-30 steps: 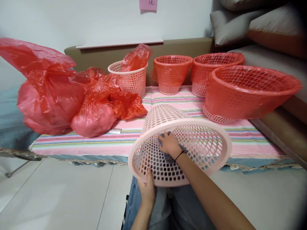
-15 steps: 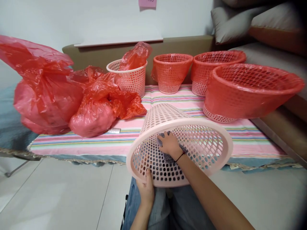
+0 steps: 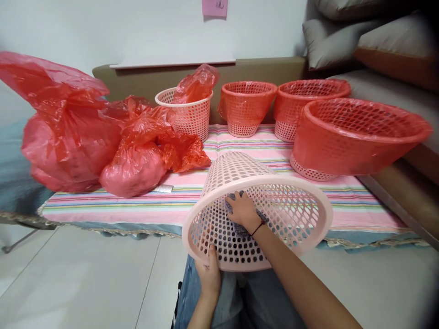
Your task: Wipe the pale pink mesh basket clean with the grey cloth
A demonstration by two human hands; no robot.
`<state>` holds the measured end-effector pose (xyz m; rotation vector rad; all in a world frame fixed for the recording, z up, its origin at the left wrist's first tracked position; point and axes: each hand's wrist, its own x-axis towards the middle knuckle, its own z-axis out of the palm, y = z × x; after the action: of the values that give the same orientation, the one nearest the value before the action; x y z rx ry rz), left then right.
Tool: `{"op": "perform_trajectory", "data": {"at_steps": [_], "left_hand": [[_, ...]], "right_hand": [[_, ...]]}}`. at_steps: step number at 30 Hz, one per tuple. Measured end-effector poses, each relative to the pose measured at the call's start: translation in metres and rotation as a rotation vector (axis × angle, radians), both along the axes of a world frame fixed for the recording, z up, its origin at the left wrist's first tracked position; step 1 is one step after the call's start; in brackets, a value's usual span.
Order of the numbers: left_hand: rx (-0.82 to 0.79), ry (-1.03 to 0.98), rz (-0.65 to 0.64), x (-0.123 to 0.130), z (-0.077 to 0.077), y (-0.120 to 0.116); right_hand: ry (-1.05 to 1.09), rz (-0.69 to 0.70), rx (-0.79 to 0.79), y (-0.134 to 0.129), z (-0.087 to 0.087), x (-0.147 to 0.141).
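Observation:
A pale pink perforated plastic basket lies tilted on its side, its wide mouth facing me above my knees. My left hand grips the lower left of its rim, thumb inside and the other fingers out of sight beneath. Inside the basket, my right hand presses a dark grey cloth against the inner wall. The fingers are curled over the cloth, which sticks out around them. A dark band circles the right wrist.
Behind stand baskets lined with red plastic: one in the middle, two to the right. A pink basket holds a crumpled red bag. Stuffed red bags sit at left on the striped cloth. Grey cushions are stacked at right.
My view has shifted slightly, so the scene sits a little lower. Both hands keep their hold on the basket and the cloth, with barely any visible movement.

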<state>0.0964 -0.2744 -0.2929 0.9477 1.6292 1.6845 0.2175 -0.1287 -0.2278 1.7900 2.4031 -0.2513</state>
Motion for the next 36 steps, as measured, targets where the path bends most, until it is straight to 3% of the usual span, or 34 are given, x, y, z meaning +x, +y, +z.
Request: {"op": "perform_trajectory", "data": {"at_steps": [13,21,24,27,30,33,36], "left_hand": [[-0.004,-0.031,-0.003,-0.001,-0.002,0.001],[0.007,-0.071,-0.011,0.0,-0.005,0.002],[0.007,-0.06,-0.042,-0.001,-0.005,0.002],[0.019,-0.019,-0.09,-0.002,0.0,0.003],[0.028,0.009,-0.115,-0.002,0.005,0.003],[0.019,-0.025,-0.087,-0.003,0.006,0.003],[0.024,-0.059,-0.095,-0.003,0.004,0.002]], "right_hand": [[0.067,0.014,0.055,-0.014,0.004,0.004],[0.209,0.156,-0.016,-0.084,0.022,0.014],[0.291,0.209,-0.101,-0.098,0.034,0.024],[0.343,0.172,-0.038,-0.079,0.048,0.03],[0.278,0.084,0.107,-0.039,0.055,0.026],[0.162,-0.002,0.091,-0.003,0.055,0.016],[0.14,-0.048,0.082,0.017,0.052,0.009]]}}
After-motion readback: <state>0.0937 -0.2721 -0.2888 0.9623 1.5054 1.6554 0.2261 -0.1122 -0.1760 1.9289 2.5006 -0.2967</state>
